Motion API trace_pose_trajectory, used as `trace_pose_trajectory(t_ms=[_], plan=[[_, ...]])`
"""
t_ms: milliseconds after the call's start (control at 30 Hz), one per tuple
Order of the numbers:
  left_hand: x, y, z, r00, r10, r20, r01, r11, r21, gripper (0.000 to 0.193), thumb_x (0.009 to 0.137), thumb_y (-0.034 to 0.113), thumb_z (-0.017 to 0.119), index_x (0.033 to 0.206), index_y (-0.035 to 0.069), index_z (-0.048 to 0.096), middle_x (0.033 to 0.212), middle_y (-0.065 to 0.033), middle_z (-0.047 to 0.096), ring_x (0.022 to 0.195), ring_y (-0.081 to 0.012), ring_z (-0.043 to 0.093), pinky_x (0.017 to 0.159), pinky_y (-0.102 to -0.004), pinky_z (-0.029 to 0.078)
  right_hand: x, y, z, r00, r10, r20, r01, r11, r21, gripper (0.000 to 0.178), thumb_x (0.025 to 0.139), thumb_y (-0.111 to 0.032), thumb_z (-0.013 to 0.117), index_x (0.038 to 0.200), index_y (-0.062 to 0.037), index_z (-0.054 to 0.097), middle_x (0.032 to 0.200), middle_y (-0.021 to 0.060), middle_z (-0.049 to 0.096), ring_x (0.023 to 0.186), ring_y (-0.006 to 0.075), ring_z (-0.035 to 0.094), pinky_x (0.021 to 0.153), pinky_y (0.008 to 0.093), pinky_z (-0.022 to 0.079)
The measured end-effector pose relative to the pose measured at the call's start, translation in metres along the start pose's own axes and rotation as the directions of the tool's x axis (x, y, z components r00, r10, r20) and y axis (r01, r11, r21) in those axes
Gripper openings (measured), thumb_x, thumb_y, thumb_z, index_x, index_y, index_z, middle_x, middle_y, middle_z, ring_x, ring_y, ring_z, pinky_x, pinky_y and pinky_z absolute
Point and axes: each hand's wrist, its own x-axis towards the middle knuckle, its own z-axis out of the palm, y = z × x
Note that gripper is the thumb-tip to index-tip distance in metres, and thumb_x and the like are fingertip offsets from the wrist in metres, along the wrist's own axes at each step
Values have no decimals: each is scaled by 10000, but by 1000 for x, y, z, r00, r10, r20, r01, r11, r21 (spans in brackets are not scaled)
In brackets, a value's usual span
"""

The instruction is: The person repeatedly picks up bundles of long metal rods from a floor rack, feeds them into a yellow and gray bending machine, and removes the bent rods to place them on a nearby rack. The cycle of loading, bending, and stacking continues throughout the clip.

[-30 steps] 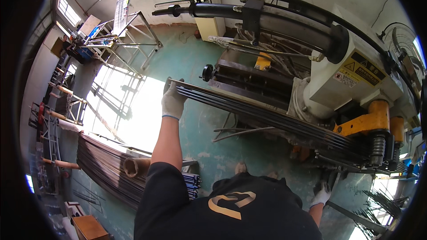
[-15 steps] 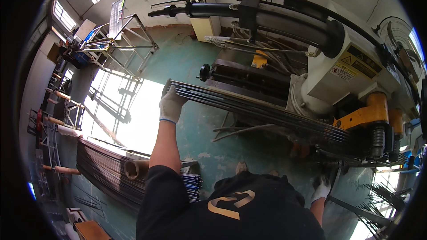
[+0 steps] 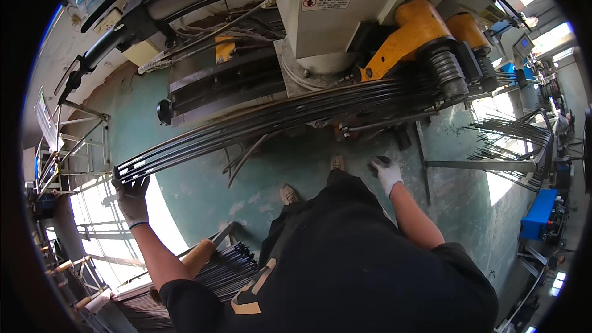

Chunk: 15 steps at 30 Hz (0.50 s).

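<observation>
A bundle of several long dark metal rods (image 3: 246, 124) runs from the machine on the right out to the left. My left hand (image 3: 132, 202), in a pale work glove, is at the rods' free left ends, with its fingers closed around them. My right hand (image 3: 387, 174), in a white glove with dark-soiled fingers, hangs in the air below the rods, near the machine's lower edge. Its fingers are loosely curled and apart, and I see nothing held in them. The rods' right part passes under the orange clamp arm (image 3: 404, 40) with its coil spring (image 3: 448, 73).
The grey machine body (image 3: 327, 18) with warning labels stands ahead. A steel floor rail (image 3: 481, 165) and a rack of thin rods (image 3: 515, 145) are at the right. Behind my left arm lies a pile of dark rods (image 3: 216, 271) with a brown tube (image 3: 198, 258).
My view has swung right, so the machine and rods sit further left. My left hand stays at the rod ends. My right hand has come forward, more into view.
</observation>
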Motion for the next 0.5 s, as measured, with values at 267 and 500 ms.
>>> trace_pose_trajectory(t_ms=[267, 500], plan=[[-34, -95, 69, 848, 40, -529, -198, 949, -246, 730, 1150, 482, 560, 1696, 52, 336, 1689, -231, 461, 1556, -461, 442, 1323, -643, 372, 81, -11, -43, 996, -8, 91, 39, 939, -341, 365, 1045, -306, 739, 1167, 35, 782, 1082, 150, 816, 981, 270, 765, 865, 389, 573], [-111, -336, 126, 885, -423, -195, 365, 890, -273, 420, 1145, 420, 533, 1455, 161, 646, 1551, -39, 650, 1448, -245, 568, 1255, -532, 421, 220, 53, -146, 951, -283, 123, 280, 623, -730, 369, 1078, -316, 629, 1323, -74, 761, 1354, 155, 772, 1310, 372, 688, 1064, 472, 542]])
